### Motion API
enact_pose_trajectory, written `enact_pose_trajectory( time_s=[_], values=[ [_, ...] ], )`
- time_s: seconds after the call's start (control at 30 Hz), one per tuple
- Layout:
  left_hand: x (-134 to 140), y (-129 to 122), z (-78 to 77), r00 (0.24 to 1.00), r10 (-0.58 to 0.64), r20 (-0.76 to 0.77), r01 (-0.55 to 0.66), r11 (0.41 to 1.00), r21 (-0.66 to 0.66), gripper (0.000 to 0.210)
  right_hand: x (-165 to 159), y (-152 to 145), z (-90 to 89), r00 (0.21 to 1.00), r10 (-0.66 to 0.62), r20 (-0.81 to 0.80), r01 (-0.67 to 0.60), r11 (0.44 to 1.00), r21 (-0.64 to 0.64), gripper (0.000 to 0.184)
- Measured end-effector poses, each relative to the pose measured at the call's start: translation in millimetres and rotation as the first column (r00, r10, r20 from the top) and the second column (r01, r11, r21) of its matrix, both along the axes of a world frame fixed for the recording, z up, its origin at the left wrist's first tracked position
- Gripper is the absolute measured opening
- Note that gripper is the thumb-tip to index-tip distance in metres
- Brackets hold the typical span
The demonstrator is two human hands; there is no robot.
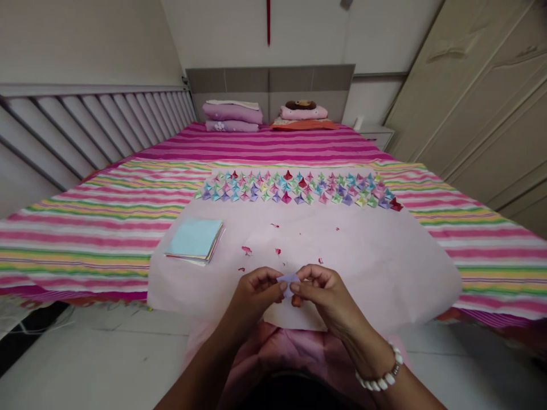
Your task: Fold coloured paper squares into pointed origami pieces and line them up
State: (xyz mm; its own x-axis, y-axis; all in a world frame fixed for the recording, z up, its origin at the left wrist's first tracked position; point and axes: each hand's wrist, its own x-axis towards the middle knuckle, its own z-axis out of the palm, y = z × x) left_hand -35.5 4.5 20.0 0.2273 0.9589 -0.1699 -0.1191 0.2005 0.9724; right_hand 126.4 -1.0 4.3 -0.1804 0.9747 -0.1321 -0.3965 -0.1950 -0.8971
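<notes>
Between my two hands is a small piece of folded lavender paper [288, 279]. My left hand [261, 289] pinches its left side between thumb and fingers. On the right side, my right hand [322, 290] grips it the same way, with a white beaded bracelet [382, 380] around that wrist. Both hands are just above the near edge of a large pale pink sheet [367, 256]. Several folded paper pieces [286, 197] in many colours stand in rows along the sheet's far side. A stack of square paper [195, 238], light blue on top, lies to the left.
Small red scraps [247, 250] are scattered on the sheet's middle. Underneath is a bed with a striped cover [98, 228]. Folded bedding [233, 117] sits by the headboard [248, 85]. A slatted rail [106, 114] runs along the left, and a wardrobe [478, 102] stands on the right.
</notes>
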Motion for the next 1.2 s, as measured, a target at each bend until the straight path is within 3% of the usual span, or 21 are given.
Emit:
enact_pose_trajectory(
  time_s=[0.4, 0.57, 0.87, 1.03, 1.2],
  values=[
    [8.0, -5.5, -4.4, 0.988, 0.101, 0.120, -0.100, 0.995, -0.021, 0.006, -6.2, -7.4, 5.1, 0.997, -0.078, 0.017, 0.078, 0.997, -0.004, 0.015],
    [7.0, -5.8, -8.8, 0.983, 0.061, 0.175, -0.059, 0.998, -0.018, 0.006, -6.0, -8.1, 7.3, 0.994, -0.103, -0.036, 0.103, 0.995, -0.003, 0.009],
    [5.5, -3.6, -1.4, 0.996, 0.022, 0.087, -0.025, 0.999, 0.033, 0.012, -3.0, -4.8, 7.0, 0.997, -0.079, -0.006, 0.079, 0.996, 0.032, 0.006],
    [7.5, 1.2, 9.5, 0.998, -0.011, 0.067, 0.004, 0.996, 0.093, 0.014, 0.0, 0.1, 12.1, 0.998, -0.054, -0.031, 0.055, 0.997, 0.046, 0.019],
    [10.2, 17.1, 14.5, 0.999, -0.013, 0.036, 0.007, 0.987, 0.162, 0.018, 0.9, 18.3, 16.9, 0.994, -0.109, 0.011, 0.108, 0.991, 0.073, 0.030]
  ],
)
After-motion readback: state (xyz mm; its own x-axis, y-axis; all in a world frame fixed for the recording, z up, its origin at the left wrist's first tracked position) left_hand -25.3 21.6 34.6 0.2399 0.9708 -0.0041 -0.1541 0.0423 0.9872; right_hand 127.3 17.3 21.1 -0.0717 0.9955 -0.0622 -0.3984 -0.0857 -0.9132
